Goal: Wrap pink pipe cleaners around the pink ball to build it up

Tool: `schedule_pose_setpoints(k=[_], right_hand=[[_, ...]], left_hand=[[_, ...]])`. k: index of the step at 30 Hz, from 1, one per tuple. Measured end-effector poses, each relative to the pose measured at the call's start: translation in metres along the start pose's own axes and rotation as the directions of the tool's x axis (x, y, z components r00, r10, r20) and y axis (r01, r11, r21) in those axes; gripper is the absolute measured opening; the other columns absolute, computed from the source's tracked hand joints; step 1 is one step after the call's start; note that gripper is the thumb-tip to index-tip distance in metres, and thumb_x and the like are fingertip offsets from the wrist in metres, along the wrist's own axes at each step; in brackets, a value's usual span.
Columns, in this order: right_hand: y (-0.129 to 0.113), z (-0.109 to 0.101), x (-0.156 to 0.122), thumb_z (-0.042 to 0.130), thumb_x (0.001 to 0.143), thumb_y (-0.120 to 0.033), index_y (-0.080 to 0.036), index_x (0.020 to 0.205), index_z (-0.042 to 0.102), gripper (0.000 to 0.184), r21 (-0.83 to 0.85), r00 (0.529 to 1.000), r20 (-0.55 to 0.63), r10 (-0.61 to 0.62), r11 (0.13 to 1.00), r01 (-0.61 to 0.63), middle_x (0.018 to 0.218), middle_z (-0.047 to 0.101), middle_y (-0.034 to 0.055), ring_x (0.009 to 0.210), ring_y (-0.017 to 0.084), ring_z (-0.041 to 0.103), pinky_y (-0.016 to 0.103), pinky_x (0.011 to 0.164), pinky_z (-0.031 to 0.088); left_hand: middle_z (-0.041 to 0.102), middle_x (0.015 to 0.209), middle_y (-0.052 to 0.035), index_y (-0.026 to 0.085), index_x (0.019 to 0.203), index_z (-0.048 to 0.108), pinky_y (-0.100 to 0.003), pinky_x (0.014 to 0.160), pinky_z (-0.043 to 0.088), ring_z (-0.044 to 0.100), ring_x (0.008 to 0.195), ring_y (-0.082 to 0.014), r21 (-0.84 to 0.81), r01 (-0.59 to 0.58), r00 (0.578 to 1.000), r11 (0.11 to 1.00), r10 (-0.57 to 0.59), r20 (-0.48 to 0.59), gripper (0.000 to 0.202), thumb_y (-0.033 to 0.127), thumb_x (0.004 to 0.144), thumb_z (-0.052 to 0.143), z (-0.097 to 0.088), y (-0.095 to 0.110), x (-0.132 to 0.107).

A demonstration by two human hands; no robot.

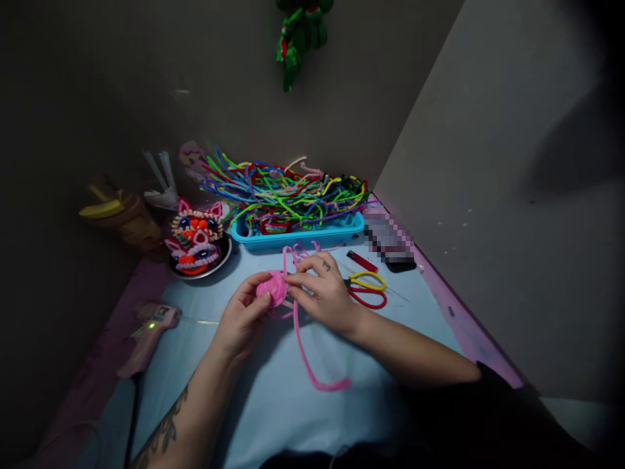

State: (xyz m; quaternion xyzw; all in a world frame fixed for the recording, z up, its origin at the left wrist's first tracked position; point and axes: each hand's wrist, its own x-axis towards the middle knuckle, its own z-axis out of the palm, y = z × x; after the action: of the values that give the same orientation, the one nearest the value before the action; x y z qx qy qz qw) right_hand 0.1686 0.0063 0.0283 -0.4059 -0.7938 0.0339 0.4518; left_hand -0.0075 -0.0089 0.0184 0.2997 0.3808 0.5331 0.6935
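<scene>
Between the thumb and fingers of my left hand [247, 306] is a rounded, coiled pink pipe-cleaner piece [271, 290]. My right hand [325, 293] is closed at its right edge, pinching a pink pipe cleaner [303, 352] there. One long end of that strand hangs down and bends to the right over the blue table cover. More pink ends loop up behind the fingers. The exact spot where the right fingertips grip is partly hidden. Just right of my right hand lie scissors [368, 281] with one yellow and one red handle loop.
A blue tray [297, 238] heaped with coloured pipe cleaners [283, 189] stands at the back. Left of it, a bowl [198, 275] holds fuzzy animal faces. A pink glue gun [151, 335] with a lit green light lies left. A red lighter [362, 261] lies beyond the scissors.
</scene>
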Motion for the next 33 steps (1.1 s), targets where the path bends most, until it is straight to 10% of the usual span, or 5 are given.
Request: schedule_pose_setpoints(k=[13, 25, 33], right_hand=[[-0.001, -0.002, 0.004, 0.054, 0.083, -0.013, -0.02, 0.087, 0.065, 0.014, 0.157, 0.995, 0.067, 0.07, 0.984, -0.08, 0.092, 0.06, 0.0056, 0.093, 0.02, 0.049, 0.039, 0.086, 0.041], [-0.018, -0.008, -0.002, 0.053, 0.087, -0.019, -0.019, 0.092, 0.066, 0.014, 0.274, 0.923, 0.185, -0.337, 0.92, 0.281, 0.079, 0.069, 0.0027, 0.078, 0.015, 0.057, 0.032, 0.074, 0.041], [-0.012, -0.062, 0.029, 0.062, 0.084, -0.036, -0.023, 0.067, 0.067, 0.022, 0.956, 0.83, 0.197, -0.522, 0.291, -0.044, 0.057, 0.065, -0.0006, 0.068, 0.01, 0.062, 0.022, 0.072, 0.048]], left_hand=[[0.068, 0.087, -0.0022, 0.019, 0.092, 0.068, -0.021, 0.061, 0.049, 0.061, 0.067, -0.0108, 0.02, -0.039, 0.999, 0.999, 0.039, -0.024, 0.041, 0.024, 0.055, 0.085, 0.0, -0.001, 0.001], [0.065, 0.084, 0.0013, 0.022, 0.092, 0.068, -0.017, 0.058, 0.048, 0.058, 0.062, -0.007, 0.041, -0.275, 0.936, 0.961, 0.277, -0.217, 0.04, 0.023, 0.055, 0.085, -0.004, -0.006, 0.01], [0.067, 0.086, 0.0006, 0.021, 0.09, 0.067, -0.018, 0.054, 0.048, 0.058, 0.062, -0.0076, -0.098, -0.269, 0.911, 0.958, 0.219, -0.35, 0.042, 0.02, 0.052, 0.085, -0.017, 0.009, 0.02]])
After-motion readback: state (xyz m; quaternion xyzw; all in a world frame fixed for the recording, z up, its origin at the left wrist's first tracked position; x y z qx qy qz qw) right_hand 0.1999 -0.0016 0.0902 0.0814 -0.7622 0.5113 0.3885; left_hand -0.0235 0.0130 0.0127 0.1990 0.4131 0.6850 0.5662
